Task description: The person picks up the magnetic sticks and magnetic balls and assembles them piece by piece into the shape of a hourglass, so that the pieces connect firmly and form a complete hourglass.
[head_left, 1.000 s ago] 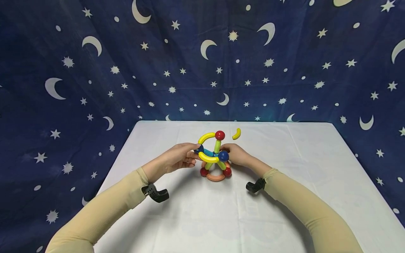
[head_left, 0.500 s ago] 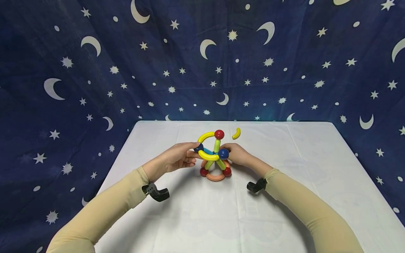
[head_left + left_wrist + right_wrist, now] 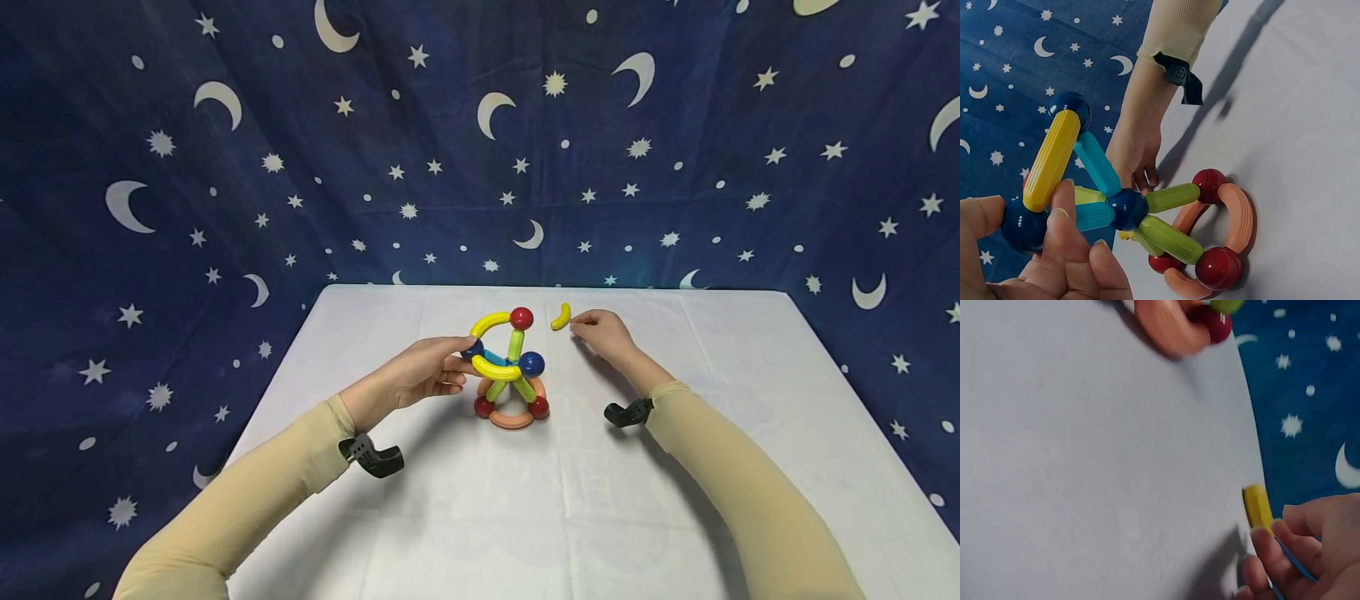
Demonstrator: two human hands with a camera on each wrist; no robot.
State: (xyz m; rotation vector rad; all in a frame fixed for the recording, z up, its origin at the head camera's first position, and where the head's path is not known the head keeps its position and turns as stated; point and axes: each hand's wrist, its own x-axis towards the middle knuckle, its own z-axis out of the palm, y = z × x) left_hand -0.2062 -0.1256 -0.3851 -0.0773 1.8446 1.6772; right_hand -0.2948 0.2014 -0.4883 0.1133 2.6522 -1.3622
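A magnetic ball-and-stick model stands on the white table. Its base is a ring of orange curved sticks and red balls. Green sticks rise from there to a central blue ball. My left hand pinches the upper left blue ball between thumb and fingers, beside a yellow curved stick on the model. To the model's right, my right hand has its fingertips close beside a loose yellow curved stick; whether they touch cannot be seen.
The white-covered table meets a dark blue curtain with moons and stars along its back edge. Black wrist cameras sit on both wrists.
My right hand has left the model's right side and moved right and away from me, to the loose yellow stick. My left hand stays on the blue ball.
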